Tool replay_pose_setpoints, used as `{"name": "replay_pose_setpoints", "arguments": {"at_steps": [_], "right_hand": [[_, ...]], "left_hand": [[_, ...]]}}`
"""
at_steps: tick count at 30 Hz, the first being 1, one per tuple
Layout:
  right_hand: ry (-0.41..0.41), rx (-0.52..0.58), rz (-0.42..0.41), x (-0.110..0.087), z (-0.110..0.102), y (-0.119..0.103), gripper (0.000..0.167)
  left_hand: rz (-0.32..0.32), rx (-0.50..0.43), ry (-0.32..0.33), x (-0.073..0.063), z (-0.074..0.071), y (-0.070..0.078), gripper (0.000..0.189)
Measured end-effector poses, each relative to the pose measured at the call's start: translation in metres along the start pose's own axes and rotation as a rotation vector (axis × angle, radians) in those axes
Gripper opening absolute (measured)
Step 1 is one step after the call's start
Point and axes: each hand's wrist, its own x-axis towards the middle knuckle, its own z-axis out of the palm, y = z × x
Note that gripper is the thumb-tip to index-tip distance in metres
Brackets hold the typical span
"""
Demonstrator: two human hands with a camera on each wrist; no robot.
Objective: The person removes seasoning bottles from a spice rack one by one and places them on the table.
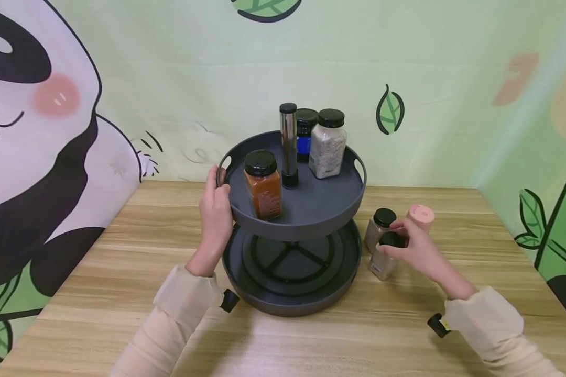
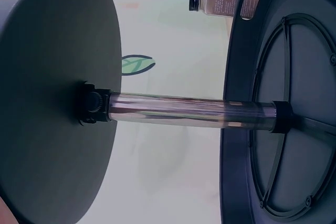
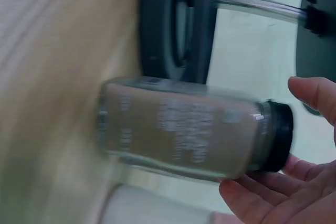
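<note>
A dark grey two-tier turntable point(image 1: 292, 230) stands on the table, its upper tray point(image 2: 58, 98) joined to the lower one by a shiny post point(image 2: 189, 111). At the upper tray's left handle cutout, my left hand point(image 1: 216, 209) grips the rim. On that tray are an orange-brown spice jar point(image 1: 264, 191), a jar of whitish contents point(image 1: 328, 152) and a blue-labelled jar point(image 1: 304, 144). My right hand point(image 1: 417, 248) is around the black cap of a glass jar of brownish powder point(image 3: 178, 129); in the right wrist view the thumb is apart from the cap.
Behind the right hand's jar stands a similar black-capped jar point(image 1: 374, 230). A pink-topped container point(image 1: 421, 215) is beside them. The lower tray point(image 1: 292, 309) sits on the wooden table point(image 1: 122, 262). A printed backdrop point(image 1: 179, 78) rises behind the table.
</note>
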Motion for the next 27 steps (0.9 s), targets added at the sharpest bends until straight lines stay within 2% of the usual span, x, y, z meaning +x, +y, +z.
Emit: {"name": "replay_pose_setpoints", "arguments": {"at_steps": [5,10,16,19,24,27], "right_hand": [[0.024,0.038,-0.027,0.003,-0.008,-0.018,0.046],[0.065,0.023,-0.057,0.003,-0.014,-0.035,0.043],[0.182,-0.012,-0.136,0.003,-0.013,-0.044,0.032],[0.225,0.019,-0.159,0.002,-0.013,-0.048,0.028],[0.261,0.114,-0.149,-0.001,-0.012,-0.057,0.025],[0.316,0.170,-0.155,-0.002,-0.011,-0.064,0.021]], "left_hand": [[-0.006,-0.003,-0.004,0.000,0.000,0.000,0.052],[-0.003,-0.005,0.002,-0.001,0.000,0.001,0.052],[0.002,0.008,0.009,-0.002,0.001,0.001,0.052],[0.004,0.019,0.010,-0.002,0.001,0.002,0.052],[0.004,0.023,0.015,-0.002,0.001,0.002,0.052],[0.007,0.023,0.021,-0.002,0.001,0.001,0.052]]}}
